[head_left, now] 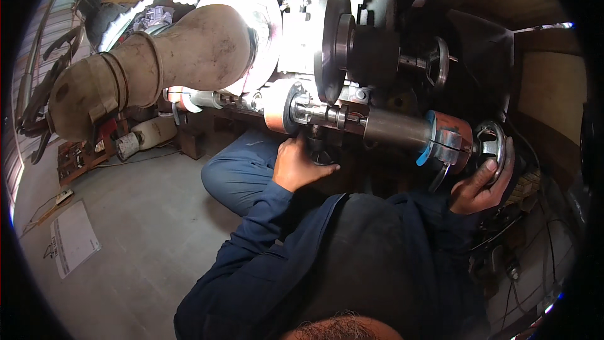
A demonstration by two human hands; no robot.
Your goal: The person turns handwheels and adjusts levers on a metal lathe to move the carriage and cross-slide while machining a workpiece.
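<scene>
My left hand [294, 164] grips a dark handwheel [321, 155] beneath the machine's middle, its thumb along the rim and fingertips partly hidden. My right hand [475, 189] is wrapped around the rim of a silver handwheel [489, 138] at the right end of the horizontal shaft. Left of that wheel sit an orange clamp housing [453, 129] with a blue tab and a steel cylinder [396, 131]. A second orange housing [275, 113] stands above my left hand. A large steel disc [327, 38] is mounted above the shaft.
A big beige duct [189, 50] fills the upper left, with a corrugated hose [119, 22] behind it. A beige container [154, 132] and a printed board [72, 236] lie on the grey floor [145, 252]. A wooden panel [550, 82] borders the right; cables lie at lower right.
</scene>
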